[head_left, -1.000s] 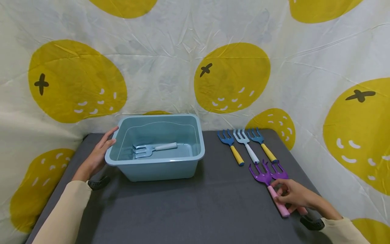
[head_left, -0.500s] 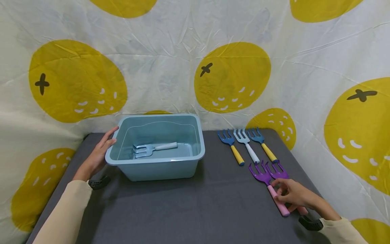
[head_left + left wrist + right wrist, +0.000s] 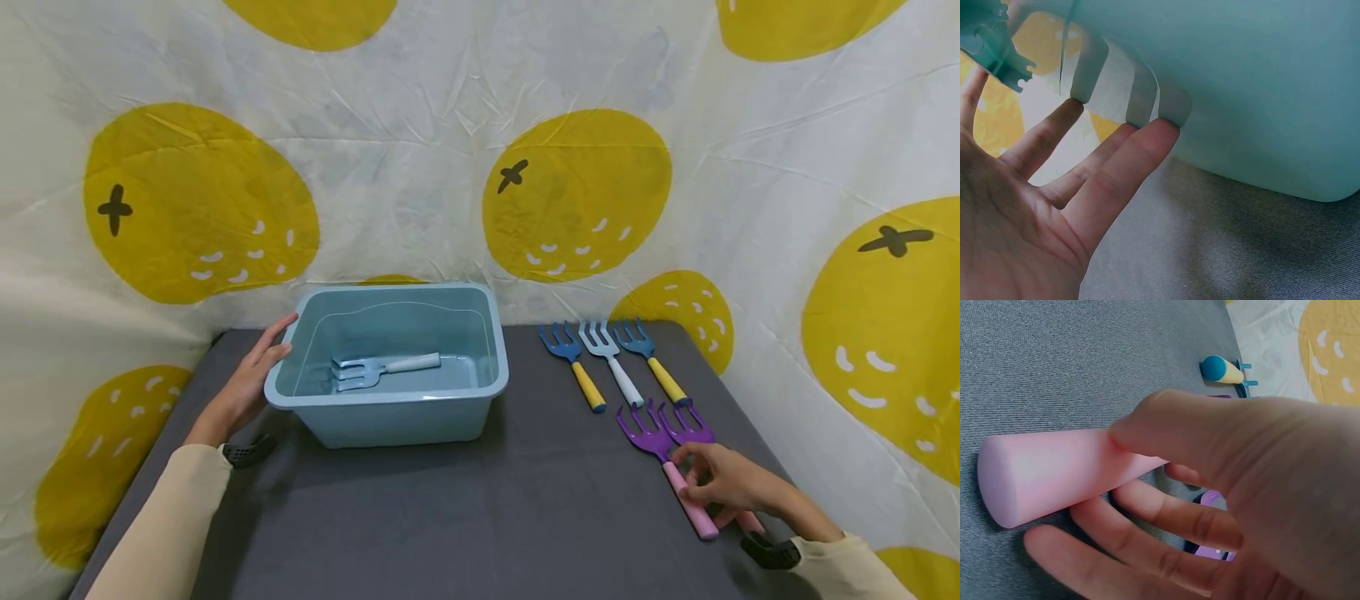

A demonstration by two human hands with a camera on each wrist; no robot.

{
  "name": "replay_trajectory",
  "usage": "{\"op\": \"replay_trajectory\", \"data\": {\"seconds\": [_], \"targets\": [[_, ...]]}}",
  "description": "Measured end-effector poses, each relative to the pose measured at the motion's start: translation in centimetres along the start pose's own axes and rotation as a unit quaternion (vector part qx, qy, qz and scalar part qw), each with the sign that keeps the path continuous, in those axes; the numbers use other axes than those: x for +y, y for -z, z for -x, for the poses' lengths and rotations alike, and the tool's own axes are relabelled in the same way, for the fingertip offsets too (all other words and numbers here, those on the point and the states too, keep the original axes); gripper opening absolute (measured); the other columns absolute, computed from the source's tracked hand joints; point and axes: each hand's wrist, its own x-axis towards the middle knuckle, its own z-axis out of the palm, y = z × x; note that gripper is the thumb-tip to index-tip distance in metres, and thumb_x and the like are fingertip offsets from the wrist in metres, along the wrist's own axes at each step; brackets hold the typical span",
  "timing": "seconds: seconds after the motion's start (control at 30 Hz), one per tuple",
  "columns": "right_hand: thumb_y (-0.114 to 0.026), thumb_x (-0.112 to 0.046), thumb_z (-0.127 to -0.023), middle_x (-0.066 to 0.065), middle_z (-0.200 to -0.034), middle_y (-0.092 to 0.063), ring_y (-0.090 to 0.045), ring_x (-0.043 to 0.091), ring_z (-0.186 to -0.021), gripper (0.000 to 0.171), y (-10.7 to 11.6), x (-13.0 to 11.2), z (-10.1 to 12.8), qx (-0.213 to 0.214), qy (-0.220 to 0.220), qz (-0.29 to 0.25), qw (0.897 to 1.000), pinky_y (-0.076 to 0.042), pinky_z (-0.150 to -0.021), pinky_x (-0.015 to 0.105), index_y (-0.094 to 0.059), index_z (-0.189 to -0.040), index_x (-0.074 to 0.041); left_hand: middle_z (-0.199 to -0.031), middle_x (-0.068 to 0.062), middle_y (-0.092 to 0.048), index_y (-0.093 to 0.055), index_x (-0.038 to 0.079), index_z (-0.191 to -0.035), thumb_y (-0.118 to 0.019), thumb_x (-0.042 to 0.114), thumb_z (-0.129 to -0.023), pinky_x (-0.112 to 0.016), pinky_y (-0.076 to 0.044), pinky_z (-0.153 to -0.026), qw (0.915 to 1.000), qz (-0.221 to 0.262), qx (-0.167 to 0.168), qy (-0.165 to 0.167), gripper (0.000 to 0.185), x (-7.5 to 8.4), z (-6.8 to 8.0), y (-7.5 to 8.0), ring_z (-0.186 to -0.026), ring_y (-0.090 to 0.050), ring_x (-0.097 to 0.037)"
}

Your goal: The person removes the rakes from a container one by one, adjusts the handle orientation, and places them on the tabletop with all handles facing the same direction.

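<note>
A purple hand fork with a pink handle (image 3: pixel 695 510) lies on the dark cloth at the right. My right hand (image 3: pixel 726 478) pinches this handle, the thumb on one side and fingers along the other. Partly behind that hand lies a second purple hand fork (image 3: pixel 690 428). At the left, my left hand (image 3: pixel 246 395) touches the end of a light blue basin (image 3: pixel 397 425). In the left wrist view its extended fingertips rest against the basin's wall (image 3: pixel 1260 100). Inside the basin sits a pale blue hand fork with a white handle (image 3: pixel 411 363).
Behind the purple forks lie a blue hand fork with a yellow handle (image 3: pixel 588 387), a pale blue one with a white handle (image 3: pixel 625 383), and another blue one with a yellow handle (image 3: pixel 667 382). A fruit-printed curtain (image 3: pixel 405 192) borders the dark table (image 3: pixel 450 525).
</note>
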Motion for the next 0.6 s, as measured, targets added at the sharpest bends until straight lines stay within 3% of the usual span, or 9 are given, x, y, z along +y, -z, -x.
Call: {"op": "replay_trajectory", "data": {"seconds": [0.23,0.4,0.6], "targets": [[-0.071,-0.008,-0.095,0.015,-0.091,-0.062,-0.065,0.031,-0.074,0.047,0.9,-1.4,-0.1,-0.018,-0.025,0.032,0.999,-0.059,-0.053,0.047,-0.047,-0.133,0.007,-0.171,-0.012,0.003,-0.011,0.048,-0.163,-0.038,0.049,-0.11,-0.07,-0.026,-0.111,1.0,-0.007,0.003,0.002,0.059,0.2,-0.2,-0.1,-0.145,-0.022,-0.044],[-0.07,-0.01,-0.096,0.014,-0.091,-0.064,-0.064,0.028,-0.067,0.045,2.5,-3.5,-0.8,-0.051,0.002,0.084,0.995,-0.057,-0.052,0.039,-0.047,-0.132,0.004,-0.171,-0.012,0.004,-0.012,0.047,-0.163,-0.038,0.047,-0.11,-0.071,-0.025,-0.112,1.0,0.002,0.002,0.003,0.059,0.2,-0.1,-0.1,-0.145,-0.02,-0.045],[-0.071,-0.013,-0.098,0.015,-0.108,-0.059,-0.064,0.026,-0.069,0.059,4.7,-7.1,-2.1,-0.101,0.037,0.101,0.989,-0.059,-0.061,0.041,-0.038,-0.146,-0.004,-0.171,-0.012,0.004,-0.011,0.045,-0.164,-0.038,0.045,-0.111,-0.073,-0.024,-0.111,1.0,0.001,0.005,0.003,0.06,0.0,0.0,-0.1,-0.145,-0.02,-0.046]]}}
